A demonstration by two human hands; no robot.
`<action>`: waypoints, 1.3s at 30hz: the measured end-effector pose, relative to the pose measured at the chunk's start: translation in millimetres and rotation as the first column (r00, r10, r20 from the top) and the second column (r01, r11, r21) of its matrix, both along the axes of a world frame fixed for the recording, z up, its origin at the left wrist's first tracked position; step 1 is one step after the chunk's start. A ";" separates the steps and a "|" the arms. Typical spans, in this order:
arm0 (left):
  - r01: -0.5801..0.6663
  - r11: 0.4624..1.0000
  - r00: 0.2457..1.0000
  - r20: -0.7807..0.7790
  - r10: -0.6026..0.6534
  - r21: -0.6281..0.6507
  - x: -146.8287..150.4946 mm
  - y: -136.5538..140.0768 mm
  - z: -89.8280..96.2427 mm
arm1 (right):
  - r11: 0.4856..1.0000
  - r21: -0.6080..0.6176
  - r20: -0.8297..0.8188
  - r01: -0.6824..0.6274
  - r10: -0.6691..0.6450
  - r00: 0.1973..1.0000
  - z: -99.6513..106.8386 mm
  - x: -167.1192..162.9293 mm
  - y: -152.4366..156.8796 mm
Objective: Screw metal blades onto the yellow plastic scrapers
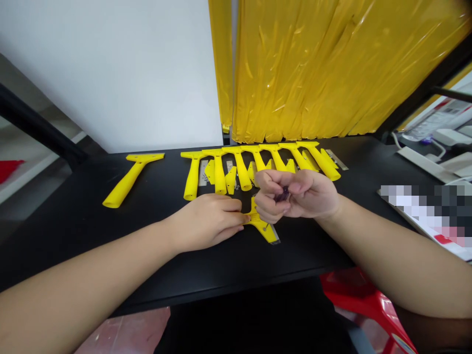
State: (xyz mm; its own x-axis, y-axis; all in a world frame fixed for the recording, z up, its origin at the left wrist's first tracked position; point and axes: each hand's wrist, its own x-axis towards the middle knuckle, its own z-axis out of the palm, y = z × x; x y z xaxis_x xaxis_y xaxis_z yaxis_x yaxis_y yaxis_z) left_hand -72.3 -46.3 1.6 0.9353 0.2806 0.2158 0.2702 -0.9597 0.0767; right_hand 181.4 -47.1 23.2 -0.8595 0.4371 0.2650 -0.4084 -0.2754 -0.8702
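Observation:
My left hand [210, 221] is closed on a yellow scraper [261, 227], pressing it down on the black table. A metal blade [275, 237] shows along the scraper's right-hand end, and a small metal screw [264, 228] sits on its head. Just above that head is my right hand [291, 194], its fingers curled around a dark purple handle [283, 194]. Most of this handle is hidden, so I cannot make out the whole tool. The right fingers cover part of the scraper's far side.
Several yellow scraper handles [241, 169] lie in a row behind my hands, with yellow cover plates [231, 179], blades [203, 173] and small hardware among them. One scraper handle [129, 179] lies apart at left. A red stool [368, 300] stands below the table's front edge [221, 290].

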 end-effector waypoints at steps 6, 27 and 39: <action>-0.018 1.000 1.000 -0.007 0.018 -0.020 0.4 -0.5 0.9 | 0.998 0.036 0.052 0.047 -0.049 0.997 2.9 -2.8 -6.0; -0.010 0.997 1.000 0.018 0.011 -0.076 -1.7 2.2 2.5 | 0.956 0.287 0.064 -0.059 0.042 0.997 -10.4 7.2 11.9; -0.008 0.996 0.999 0.046 0.012 -0.092 -2.4 5.5 2.1 | 0.994 0.113 0.022 0.000 -0.002 1.000 -16.0 -1.4 7.7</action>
